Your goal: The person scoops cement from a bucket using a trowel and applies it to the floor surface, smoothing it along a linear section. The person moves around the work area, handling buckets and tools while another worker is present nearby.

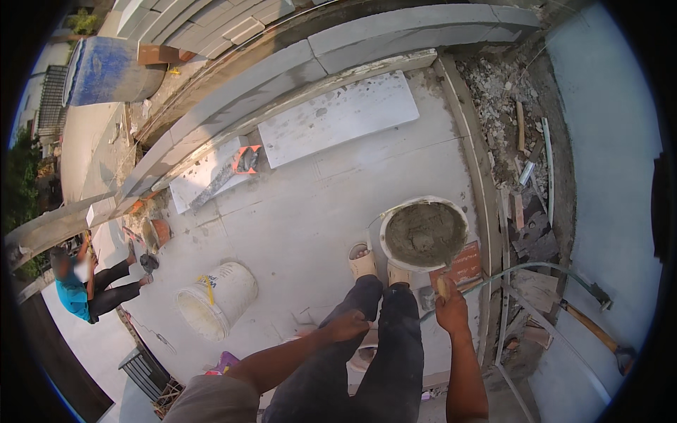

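My right hand [452,311] is closed round the wooden handle of a trowel [443,286]; its blade is hard to make out. Just beyond it, in front of my feet, stands a white bucket [384,248] filled with grey wet mortar [427,234]. My left hand [350,326] is curled into a fist by my left knee, with nothing visible in it. A reddish printed slab or box [465,264] lies beside the bucket, close to my right hand.
A white bucket [240,292] lies tipped at left. Pale blocks [345,116] and an orange-handled handsaw [245,160] lie near the low block wall [282,67]. Rubble [497,106], a hose [536,265] and a hammer [599,331] are at right. Another person [74,289] sits far left.
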